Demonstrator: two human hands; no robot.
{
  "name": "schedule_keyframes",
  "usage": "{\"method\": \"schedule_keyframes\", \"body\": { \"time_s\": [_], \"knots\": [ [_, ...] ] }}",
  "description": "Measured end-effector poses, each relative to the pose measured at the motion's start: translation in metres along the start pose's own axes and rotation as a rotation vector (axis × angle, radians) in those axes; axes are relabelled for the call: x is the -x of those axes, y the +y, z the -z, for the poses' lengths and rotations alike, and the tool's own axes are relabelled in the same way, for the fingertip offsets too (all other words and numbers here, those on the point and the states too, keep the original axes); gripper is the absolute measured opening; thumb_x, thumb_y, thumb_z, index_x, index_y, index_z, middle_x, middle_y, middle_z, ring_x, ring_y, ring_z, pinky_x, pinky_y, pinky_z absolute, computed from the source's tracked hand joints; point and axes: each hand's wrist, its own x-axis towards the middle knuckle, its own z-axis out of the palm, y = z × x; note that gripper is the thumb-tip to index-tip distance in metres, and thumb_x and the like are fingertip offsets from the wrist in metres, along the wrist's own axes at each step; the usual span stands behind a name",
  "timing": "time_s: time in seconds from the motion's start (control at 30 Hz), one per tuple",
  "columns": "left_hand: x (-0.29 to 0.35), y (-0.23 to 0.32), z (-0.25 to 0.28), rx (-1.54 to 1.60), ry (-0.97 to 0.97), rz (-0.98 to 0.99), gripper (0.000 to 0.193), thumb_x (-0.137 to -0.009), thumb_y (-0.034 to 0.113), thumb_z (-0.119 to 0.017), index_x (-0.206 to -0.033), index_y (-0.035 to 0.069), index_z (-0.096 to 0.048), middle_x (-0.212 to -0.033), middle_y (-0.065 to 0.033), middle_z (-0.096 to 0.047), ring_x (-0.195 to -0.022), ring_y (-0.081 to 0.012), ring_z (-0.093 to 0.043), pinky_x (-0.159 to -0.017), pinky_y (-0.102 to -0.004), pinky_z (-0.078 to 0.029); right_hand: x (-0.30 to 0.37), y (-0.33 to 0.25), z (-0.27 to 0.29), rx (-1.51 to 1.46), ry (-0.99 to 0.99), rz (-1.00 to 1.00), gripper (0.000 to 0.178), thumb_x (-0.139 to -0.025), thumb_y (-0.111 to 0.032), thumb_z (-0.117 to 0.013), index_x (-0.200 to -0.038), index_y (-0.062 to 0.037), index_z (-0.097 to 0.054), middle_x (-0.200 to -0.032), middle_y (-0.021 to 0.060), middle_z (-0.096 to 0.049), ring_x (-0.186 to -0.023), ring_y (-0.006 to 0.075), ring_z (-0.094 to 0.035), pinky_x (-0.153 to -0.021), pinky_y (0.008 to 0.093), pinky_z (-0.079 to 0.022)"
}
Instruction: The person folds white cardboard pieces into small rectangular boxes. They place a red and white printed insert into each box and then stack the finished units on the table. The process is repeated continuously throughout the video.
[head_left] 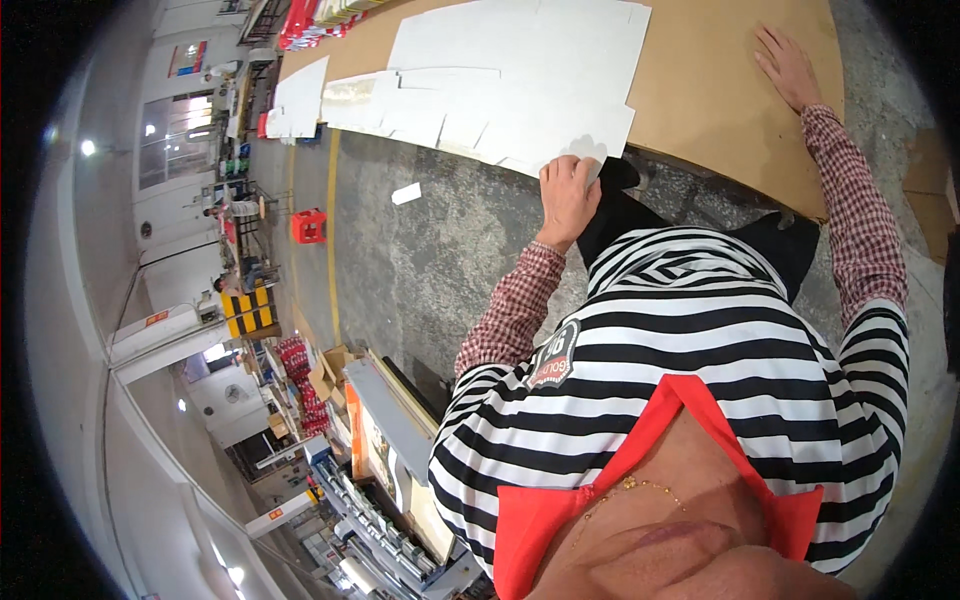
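A white sheet [530,75] is laid out on the brown worktop [735,130], its near edge reaching the worktop's edge on the person's side. Slits or fold lines are seen along it; whether it is one piece or several overlapped cannot be told. A grey patch is seen on its near corner.

That corner is touched by the left hand [568,198], whose fingers are bent over the edge; whether the sheet is pinched or only pressed cannot be told. The right hand [787,68] is rested on the bare brown top with its fingers stretched out, clear of the sheet. The hands are held well apart. Checked sleeves [510,305] are worn under a striped shirt [690,350] with a red collar [530,540].

Beyond the sheet, a smaller white piece [298,105] and red goods [305,25] are seen. On the floor [440,250], a white card [406,194] is left lying near a yellow line [332,240], and a red stool [308,226] is placed farther off. A yellow-and-black block [248,312], boxes [330,375] and a machine [385,525] with rollers are seen to the left.
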Motion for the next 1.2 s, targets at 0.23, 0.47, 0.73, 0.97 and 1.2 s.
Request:
{"method": "schedule_keyframes", "body": {
  "time_s": [0.23, 0.47, 0.73, 0.97, 1.2],
  "knots": [
    [-0.094, 0.002, 0.119, -0.027, 0.315, -0.48, 0.02, -0.074, 0.005, -0.069, -0.093, 0.009, -0.072, -0.083, -0.0046, -0.061, -0.079, -0.0225, -0.059, -0.076, -0.039, -0.045, 0.008, -0.099, 0.11, -0.494, 0.296, -0.041, 0.06, -0.095, -0.028, -0.06, -0.149, -0.0105, -0.04, -0.156, 0.0082, -0.036, -0.145, 0.0288, -0.031, -0.119, 0.0445, -0.027],
    [-0.139, 0.164, 0.071, 0.234, 0.071, -0.8, 0.055, -0.074, 0.03, -0.073, -0.125, 0.014, -0.057, -0.113, -0.0103, -0.061, -0.11, -0.0279, -0.057, -0.094, -0.0475, -0.045, 0.099, -0.121, 0.175, -0.479, 0.158, 0.371, 0.037, -0.083, -0.013, -0.065, -0.12, -0.0038, -0.064, -0.13, 0.0076, -0.063, -0.125, 0.0327, -0.053, -0.114, 0.0485, -0.032],
    [-0.126, 0.135, -0.044, 0.342, -0.351, -0.621, 0.073, -0.069, 0.032, -0.084, -0.131, 0.011, -0.053, -0.132, -0.0137, -0.053, -0.122, -0.0312, -0.05, -0.093, -0.0473, -0.044, 0.231, -0.018, 0.196, -0.305, -0.169, -0.155, 0.042, -0.075, 0.001, -0.069, -0.116, -0.0093, -0.066, -0.117, 0.0062, -0.069, -0.111, 0.0314, -0.06, -0.099, 0.0383, -0.045],
    [-0.137, 0.159, -0.079, 0.87, -0.256, -0.05, 0.023, -0.079, 0.009, -0.073, -0.101, 0.006, -0.066, -0.096, -0.0104, -0.066, -0.072, -0.0253, -0.064, -0.066, -0.0343, -0.052, 0.212, -0.012, 0.167, -0.7, -0.09, -0.844, 0.058, -0.085, -0.023, -0.073, -0.138, -0.0127, -0.052, -0.124, 0.0138, -0.061, -0.114, 0.0305, -0.059, -0.097, 0.0369, -0.047],
    [-0.139, 0.187, -0.093, 0.606, 0.043, -0.051, 0.011, -0.077, 0.011, -0.065, -0.087, 0.008, -0.06, -0.085, -0.0134, -0.06, -0.078, -0.0342, -0.061, -0.065, -0.0449, -0.05, 0.167, -0.04, 0.153, -0.11, 0.073, -0.292, 0.077, -0.08, -0.03, -0.075, -0.148, -0.0144, -0.041, -0.157, 0.0156, -0.03, -0.145, 0.036, -0.028, -0.115, 0.06, -0.017]
  ]
}}
